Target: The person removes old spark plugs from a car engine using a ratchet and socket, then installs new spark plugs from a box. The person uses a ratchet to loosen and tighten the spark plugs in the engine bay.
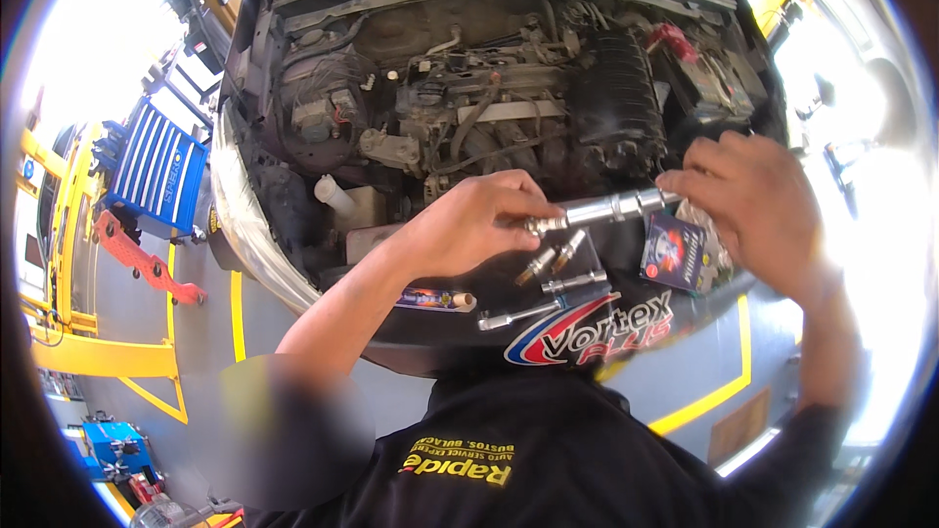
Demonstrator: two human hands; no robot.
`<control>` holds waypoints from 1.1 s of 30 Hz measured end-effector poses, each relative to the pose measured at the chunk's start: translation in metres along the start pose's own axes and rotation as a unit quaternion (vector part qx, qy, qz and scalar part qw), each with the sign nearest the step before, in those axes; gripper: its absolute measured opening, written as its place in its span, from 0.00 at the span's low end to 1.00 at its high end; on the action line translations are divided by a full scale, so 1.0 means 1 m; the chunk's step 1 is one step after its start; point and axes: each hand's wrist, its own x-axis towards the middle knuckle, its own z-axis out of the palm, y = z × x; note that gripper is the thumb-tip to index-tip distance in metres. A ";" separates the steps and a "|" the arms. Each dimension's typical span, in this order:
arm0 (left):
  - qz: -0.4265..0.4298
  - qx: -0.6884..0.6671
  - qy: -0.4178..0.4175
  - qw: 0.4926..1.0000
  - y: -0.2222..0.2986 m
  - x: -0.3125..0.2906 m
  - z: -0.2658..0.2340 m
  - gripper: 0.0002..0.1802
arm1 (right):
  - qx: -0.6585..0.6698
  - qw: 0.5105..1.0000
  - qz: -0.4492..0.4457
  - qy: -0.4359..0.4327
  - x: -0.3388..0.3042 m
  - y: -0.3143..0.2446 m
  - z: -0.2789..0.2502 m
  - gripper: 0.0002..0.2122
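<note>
Shirt: a black shirt [548, 460] with yellow letters fills the bottom of the view.
Left hand: the left hand [469, 225] is curled shut around one end of a shiny metal socket tool [606, 207], and a spark plug tip [536, 226] pokes out by the fingers.
Right hand: the right hand [748, 200] pinches the other end of the same tool with its fingertips.
Where the tool is: it is held up flat between both hands, just above the front edge of the car.
Mat: a dark mat [587, 328] lies over the front of the car, under the hands.
On the mat: two old spark plugs [550, 259], a short silver socket [575, 282], a long silver bar [518, 314] and a small tube [435, 300] lie close together.
Box: a small dark box [675, 251] leans just under the right hand.
Engine: the open engine bay [489, 98] is behind the hands.
Far left: a blue tool cabinet [156, 171] stands well apart on the floor.
</note>
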 end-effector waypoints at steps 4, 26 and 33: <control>-0.052 -0.189 -0.028 0.980 -0.016 0.010 -0.015 0.18 | -0.041 0.998 -0.040 0.027 0.025 0.008 -0.008 0.13; 0.020 -0.063 0.114 0.991 0.005 0.025 -0.020 0.20 | 0.060 0.998 0.002 -0.011 0.051 0.019 0.002 0.18; 0.019 -0.213 0.028 0.977 -0.014 0.055 -0.042 0.26 | 0.073 0.994 -0.036 -0.077 0.081 0.043 -0.009 0.17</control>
